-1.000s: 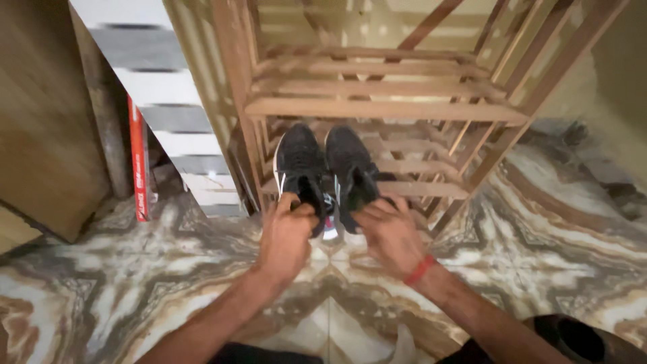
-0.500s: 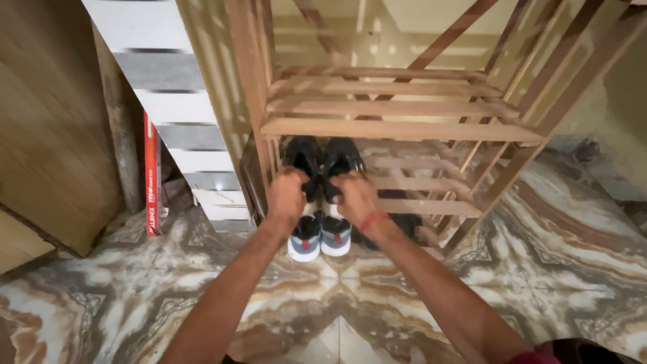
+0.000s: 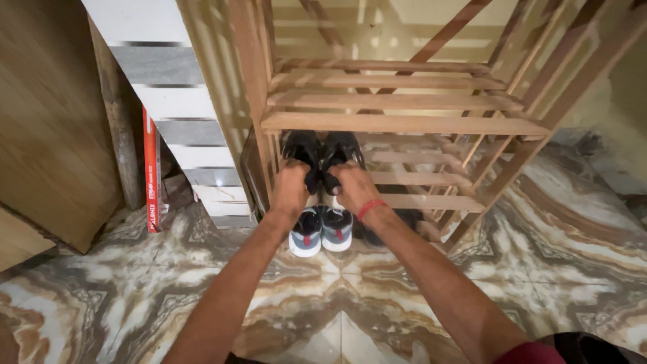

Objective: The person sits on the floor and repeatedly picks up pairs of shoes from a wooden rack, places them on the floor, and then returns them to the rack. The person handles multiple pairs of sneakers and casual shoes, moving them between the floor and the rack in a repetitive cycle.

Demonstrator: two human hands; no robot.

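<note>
One package shows: a tall, narrow red box (image 3: 152,172) at the left of the scene, standing upright on the marble floor (image 3: 101,296). It leans against the white and grey striped panel (image 3: 175,114), just right of a wooden post (image 3: 121,135). White lettering runs lengthwise down its face, with a dark patch near the bottom end. No signs or screens appear.

My left hand (image 3: 290,189) and right hand (image 3: 352,187) cover the heels of the black shoes (image 3: 322,152). The wooden rack (image 3: 404,123) runs off the top edge. Dark footwear (image 3: 397,226) under its lowest slat is too shadowed to identify.
</note>
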